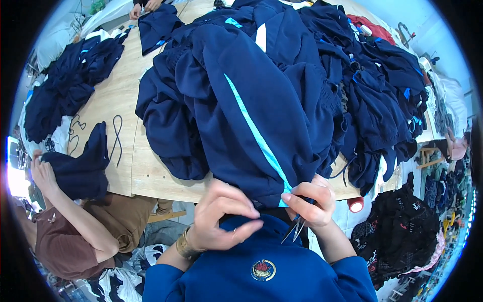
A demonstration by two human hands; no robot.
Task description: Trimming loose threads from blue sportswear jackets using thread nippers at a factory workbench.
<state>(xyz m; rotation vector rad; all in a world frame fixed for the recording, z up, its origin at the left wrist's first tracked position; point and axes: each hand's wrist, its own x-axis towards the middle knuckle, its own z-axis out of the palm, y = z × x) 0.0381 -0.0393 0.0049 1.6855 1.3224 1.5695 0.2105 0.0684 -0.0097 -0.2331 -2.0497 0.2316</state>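
Note:
A navy garment (236,121) with a light-blue stripe (251,128) lies heaped in front of me, its near end hanging over the table edge. My right hand (314,201) is closed around small scissors (296,227), their blades pointing down. Its thumb and fingertips also touch the garment at the stripe's lower end. To the left of it, my left hand (221,214) hovers by the garment's near edge. Its fingers are curled, with a gap between thumb and forefinger, and I see nothing in them.
More navy clothes (377,95) are piled right and far left on the wooden table (113,95). At left a co-worker (70,226) handles a dark cloth (83,168); another person's hands (146,6) are at the far edge. Dark fabric (400,231) lies heaped at lower right.

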